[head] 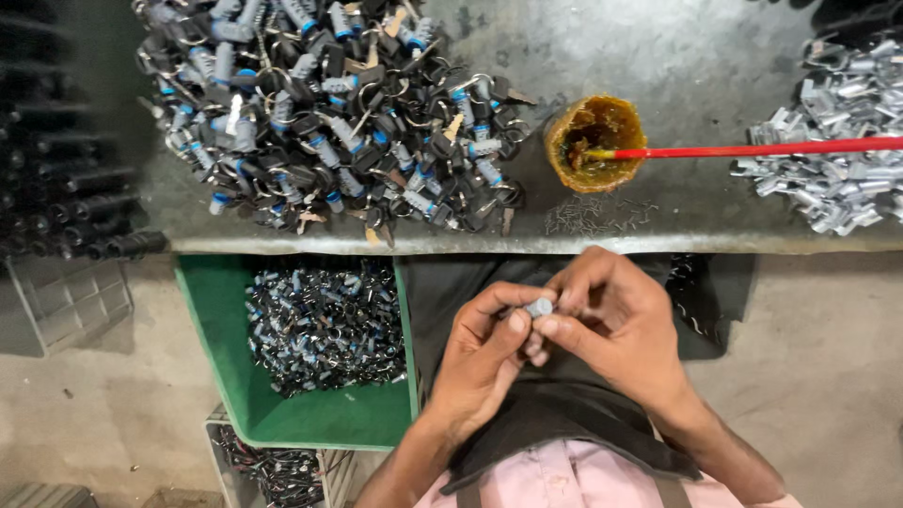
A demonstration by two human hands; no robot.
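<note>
My left hand (480,353) and right hand (616,320) meet over my lap, fingertips of both pinched on a small grey lock cylinder (539,308). Below the surface (677,56) edge, a green bin (226,320) is part full of similar small metal parts. On the surface, a round cup (594,143) holds amber grease with a red-handled brush (752,150) resting in it, between a heap of keyed cylinders (320,113) and a pile of silvery metal pieces (837,141).
</note>
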